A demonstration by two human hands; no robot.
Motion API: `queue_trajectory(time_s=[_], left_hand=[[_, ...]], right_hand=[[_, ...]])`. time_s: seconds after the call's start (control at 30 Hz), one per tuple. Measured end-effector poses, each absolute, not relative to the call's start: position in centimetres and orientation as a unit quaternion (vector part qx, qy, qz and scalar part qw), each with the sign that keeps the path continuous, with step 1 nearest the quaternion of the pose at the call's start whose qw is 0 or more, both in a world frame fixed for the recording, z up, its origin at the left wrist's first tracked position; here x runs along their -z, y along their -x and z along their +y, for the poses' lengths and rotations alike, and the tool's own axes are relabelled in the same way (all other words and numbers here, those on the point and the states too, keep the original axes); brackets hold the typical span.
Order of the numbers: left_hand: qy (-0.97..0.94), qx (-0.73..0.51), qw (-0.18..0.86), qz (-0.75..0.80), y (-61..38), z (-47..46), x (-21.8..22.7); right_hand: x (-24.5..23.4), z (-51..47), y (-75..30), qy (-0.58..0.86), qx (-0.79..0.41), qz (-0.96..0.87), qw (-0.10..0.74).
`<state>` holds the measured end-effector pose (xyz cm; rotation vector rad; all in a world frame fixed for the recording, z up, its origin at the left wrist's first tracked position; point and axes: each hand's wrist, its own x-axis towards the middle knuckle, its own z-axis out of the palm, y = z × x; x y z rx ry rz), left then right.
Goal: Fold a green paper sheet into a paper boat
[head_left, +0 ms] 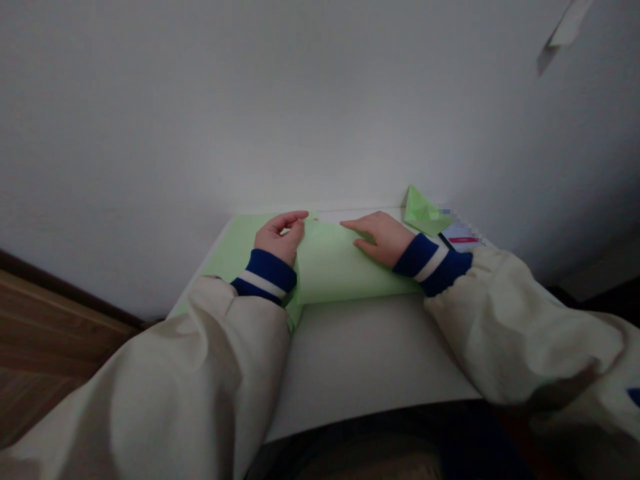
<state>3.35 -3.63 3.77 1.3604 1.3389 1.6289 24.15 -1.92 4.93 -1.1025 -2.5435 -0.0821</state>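
A sheet of light green paper (350, 267) lies on the white table in front of me, its near side curved over like a fold. My left hand (283, 237) is closed in a pinch at the far left corner of this sheet. Across its far right part rests my right hand (383, 235), index finger stretched out and thumb apart, pressing on the surface. Behind it stands a folded green paper piece (424, 215) with a pointed peak, like a paper boat.
More green paper (235, 243) lies flat at the table's left. The white table (380, 353) meets a pale wall (310, 100). A partly blurred flat item with a red strip (463, 239) is at the right. Brown wooden furniture (55, 333) stands at lower left.
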Motion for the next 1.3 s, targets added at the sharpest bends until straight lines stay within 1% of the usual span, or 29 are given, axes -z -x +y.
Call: queue_trajectory(time_s=[0.07, 0.2, 0.4, 0.63, 0.8, 0.9, 1.03, 1.2, 1.3], left_hand=[[-0.506, -0.616, 0.330, 0.507, -3.3, -3.6, -3.8], [-0.511, -0.615, 0.330, 0.501, -3.0, -3.3, -3.6], [-0.480, -0.643, 0.311, 0.508, -2.4, -2.3, -2.7], [-0.460, -0.642, 0.359, 0.497, -1.8, -2.2, -2.3], [-0.465, -0.643, 0.354, 0.495, -1.6, -2.1, -1.8], [-0.455, -0.642, 0.358, 0.502, -1.4, -1.9, -1.6], [-0.440, -0.647, 0.361, 0.508, -1.2, -1.6, -1.4], [-0.447, -0.642, 0.346, 0.518, -1.2, -1.6, -1.5], [-0.468, -0.631, 0.322, 0.528, -1.2, -1.7, -1.6]], right_hand=[[-4.7, -1.6, -24.7, 0.392, 0.026, -0.904, 0.169], [-3.9, -0.7, -25.7, 0.431, 0.023, -0.888, 0.158], [-3.2, -0.1, -27.0, 0.443, -0.010, -0.877, 0.185], [-2.9, 0.2, -28.5, 0.473, -0.060, -0.851, 0.218], [-2.7, 0.1, -29.6, 0.515, -0.108, -0.827, 0.201], [-2.5, -0.2, -29.8, 0.537, -0.100, -0.814, 0.197], [-2.5, -0.4, -29.6, 0.561, -0.053, -0.807, 0.177], [-2.2, 0.0, -29.3, 0.552, -0.093, -0.799, 0.221], [-1.9, 0.0, -29.2, 0.536, -0.086, -0.799, 0.260]])
